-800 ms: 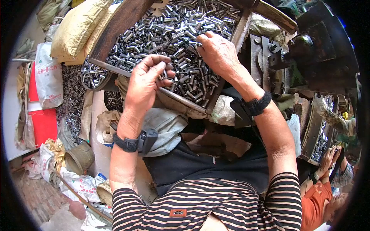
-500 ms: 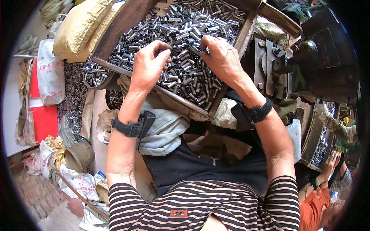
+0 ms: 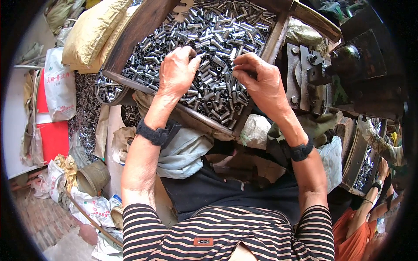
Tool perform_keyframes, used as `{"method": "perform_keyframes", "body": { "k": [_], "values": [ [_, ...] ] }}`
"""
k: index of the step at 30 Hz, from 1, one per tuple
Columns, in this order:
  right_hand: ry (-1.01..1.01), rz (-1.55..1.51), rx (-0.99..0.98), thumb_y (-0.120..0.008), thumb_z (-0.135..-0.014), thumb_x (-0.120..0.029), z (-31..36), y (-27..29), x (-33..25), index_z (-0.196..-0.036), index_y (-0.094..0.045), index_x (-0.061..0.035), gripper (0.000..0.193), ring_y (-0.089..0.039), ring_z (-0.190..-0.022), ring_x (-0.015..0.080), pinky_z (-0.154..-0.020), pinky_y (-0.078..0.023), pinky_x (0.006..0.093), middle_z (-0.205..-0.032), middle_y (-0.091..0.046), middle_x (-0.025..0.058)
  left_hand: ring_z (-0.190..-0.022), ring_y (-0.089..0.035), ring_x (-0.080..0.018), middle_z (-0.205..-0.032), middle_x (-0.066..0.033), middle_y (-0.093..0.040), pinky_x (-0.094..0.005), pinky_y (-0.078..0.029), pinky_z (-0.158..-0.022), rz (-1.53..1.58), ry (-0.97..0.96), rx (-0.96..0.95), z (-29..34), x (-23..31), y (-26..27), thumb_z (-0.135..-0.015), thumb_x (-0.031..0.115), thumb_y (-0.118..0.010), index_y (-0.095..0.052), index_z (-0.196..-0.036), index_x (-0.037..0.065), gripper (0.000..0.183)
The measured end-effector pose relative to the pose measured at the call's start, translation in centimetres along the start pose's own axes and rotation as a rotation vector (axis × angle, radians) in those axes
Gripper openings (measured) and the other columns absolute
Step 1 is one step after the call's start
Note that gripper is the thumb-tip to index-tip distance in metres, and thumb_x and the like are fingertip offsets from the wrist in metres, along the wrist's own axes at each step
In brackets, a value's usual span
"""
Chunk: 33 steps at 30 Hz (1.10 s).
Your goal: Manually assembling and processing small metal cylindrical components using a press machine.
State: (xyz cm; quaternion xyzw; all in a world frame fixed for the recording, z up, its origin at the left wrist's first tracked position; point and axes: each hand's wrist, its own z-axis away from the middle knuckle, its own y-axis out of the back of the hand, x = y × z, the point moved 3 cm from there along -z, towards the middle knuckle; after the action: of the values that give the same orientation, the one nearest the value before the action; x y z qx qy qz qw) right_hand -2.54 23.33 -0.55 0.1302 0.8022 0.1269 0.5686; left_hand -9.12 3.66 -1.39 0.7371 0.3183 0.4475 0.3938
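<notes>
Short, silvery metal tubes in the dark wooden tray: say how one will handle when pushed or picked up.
The silvery metal tubes look straight-walled, so one should stay stiff. Round sides suggest rolling, though close neighbours would probably block it. Hollow ends hint at low weight.

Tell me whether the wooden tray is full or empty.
Well filled, not empty: short metal tubes lie piled across most of the wooden tray.

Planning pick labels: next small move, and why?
Probably dip the right hand to the loose metal tubes: its fingertips are over them in the wooden tray, with the left hand also above. Whether either holds a tube is unclear.
</notes>
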Motion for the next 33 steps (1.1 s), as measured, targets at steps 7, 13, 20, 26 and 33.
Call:
{"method": "perform_keyframes", "body": {
  "k": [7,13,20,26,33],
  "values": [
    [-0.031,0.028,-0.022,-0.063,-0.079,-0.003,0.6,0.5,0.0,-0.098,-0.058,-0.0019,0.019,-0.067,-0.074,0.0272,-0.066,-0.051,0.032,-0.08,-0.066,0.0149,-0.068,-0.059,-0.0074,-0.079,-0.0011,-0.061,-0.0203,-0.048,-0.054,0.829,0.426,-0.173,2.8,0.4,1.6,-0.087,0.018,-0.063,-0.064,-0.094,0.003,0.017],
    [-0.079,-0.054,-0.075,-0.061,-0.081,-0.002,0.3,0.6,-1.2,-0.098,-0.058,-0.0017,0.018,-0.067,-0.075,0.0238,-0.066,-0.051,0.0319,-0.077,-0.065,0.0153,-0.07,-0.06,-0.0085,-0.081,-0.0016,-0.061,-0.0204,-0.049,-0.056,0.988,0.468,-0.283,4.3,1.9,1.5,-0.088,0.02,-0.062,-0.062,-0.097,0.003,0.02],
    [-0.196,-0.11,-0.034,-0.062,-0.083,-0.005,0.8,1.2,-0.2,-0.1,-0.06,-0.0011,0.018,-0.062,-0.069,0.0106,-0.062,-0.05,0.0258,-0.078,-0.066,0.0076,-0.07,-0.061,-0.0085,-0.08,-0.0008,-0.063,-0.0205,-0.049,-0.056,1.189,0.539,-0.345,4.9,2.3,0.7,-0.09,0.022,-0.06,-0.061,-0.098,0.007,0.018],
    [-0.491,-0.76,-0.039,-0.061,-0.088,-0.009,1.8,0.9,0.4,-0.104,-0.061,0.0025,0.02,-0.064,-0.065,0.0123,-0.06,-0.053,0.0229,-0.078,-0.063,0.007,-0.069,-0.06,-0.0068,-0.08,0.0003,-0.062,-0.0195,-0.048,-0.056,1.261,0.575,-0.398,5.1,3.3,0.2,-0.09,0.024,-0.059,-0.062,-0.095,0.005,0.02],
    [-0.527,-0.678,-0.046,-0.061,-0.086,-0.008,1.9,1.2,1.3,-0.095,-0.063,0.003,0.014,-0.064,-0.065,0.0124,-0.061,-0.053,0.0236,-0.078,-0.065,0.0068,-0.07,-0.06,-0.0066,-0.08,0.0004,-0.062,-0.0197,-0.048,-0.056,1.299,0.564,-0.45,5.0,3.6,-0.4,-0.091,0.023,-0.058,-0.062,-0.095,0.005,0.018]
  ]
}}
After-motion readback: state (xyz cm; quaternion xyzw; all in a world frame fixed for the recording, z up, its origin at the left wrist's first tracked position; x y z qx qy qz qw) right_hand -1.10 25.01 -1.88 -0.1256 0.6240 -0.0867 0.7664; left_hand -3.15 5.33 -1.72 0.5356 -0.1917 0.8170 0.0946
